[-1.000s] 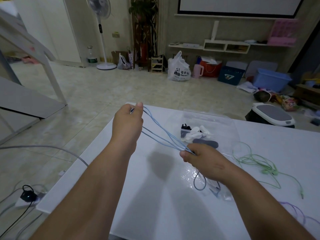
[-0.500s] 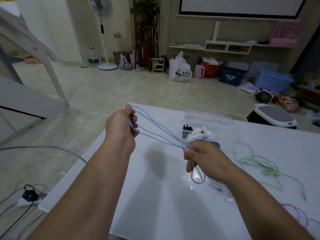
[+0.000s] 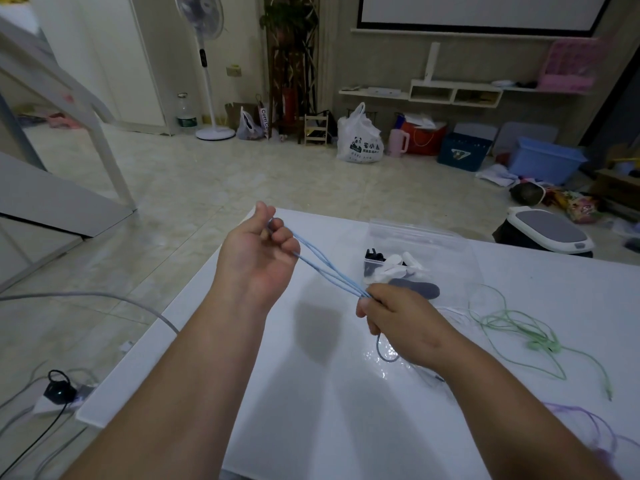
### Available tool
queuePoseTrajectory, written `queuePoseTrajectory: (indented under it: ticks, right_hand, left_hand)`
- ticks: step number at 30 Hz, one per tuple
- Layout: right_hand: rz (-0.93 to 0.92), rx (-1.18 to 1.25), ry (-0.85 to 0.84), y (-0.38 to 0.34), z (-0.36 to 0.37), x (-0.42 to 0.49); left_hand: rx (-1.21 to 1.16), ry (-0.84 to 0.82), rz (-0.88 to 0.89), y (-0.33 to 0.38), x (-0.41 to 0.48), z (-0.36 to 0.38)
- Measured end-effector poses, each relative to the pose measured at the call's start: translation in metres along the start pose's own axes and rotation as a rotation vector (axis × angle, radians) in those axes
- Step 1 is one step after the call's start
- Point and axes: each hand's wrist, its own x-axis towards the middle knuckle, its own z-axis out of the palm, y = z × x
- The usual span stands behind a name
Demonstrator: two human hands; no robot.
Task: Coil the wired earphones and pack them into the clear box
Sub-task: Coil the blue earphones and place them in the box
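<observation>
Blue earphones [image 3: 329,273]: looped, pinched taut between left hand [image 3: 258,258] and right hand [image 3: 398,320]; clear box [image 3: 420,233] unpacked.

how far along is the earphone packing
Done: the box already holds black, white and grey items. In hand: blue earphones, folded into strands between left hand and right hand, not yet boxed. Left: green earphones and purple earphones lie loose on the table.

Above the white table [image 3: 311,410], the left hand [image 3: 258,261], palm up, hooks the blue earphone cable [image 3: 329,271] in curled fingers. The right hand [image 3: 398,320] pinches its strands together. The clear box [image 3: 450,244] sits by the far edge, with green earphones [image 3: 519,327] toward the right edge.
</observation>
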Motion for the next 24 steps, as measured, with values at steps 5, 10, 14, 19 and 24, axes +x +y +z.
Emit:
queuePoseTrajectory:
  ticks: [5, 10, 14, 19, 24]
  right_hand:
    - [0.016, -0.137, 0.049, 0.004, -0.001, 0.001]
    - [-0.023, -0.231, 0.113, 0.003, -0.004, -0.001]
    - [-0.034, -0.188, 0.105, 0.002, -0.002, 0.0]
    - [-0.04, -0.124, 0.088, -0.004, 0.0, 0.0]
    - [-0.06, -0.125, 0.053, -0.004, -0.001, -0.001]
  left_hand:
    - [0.046, 0.045, -0.001, 0.001, 0.003, -0.005]
    - [0.075, 0.124, 0.053, 0.001, 0.01, -0.008]
    - [0.246, 0.185, 0.132, -0.002, 0.008, -0.007]
    - [0.232, 0.03, 0.094, -0.008, -0.006, 0.002]
    - [0.269, 0.167, 0.149, -0.015, -0.01, 0.006]
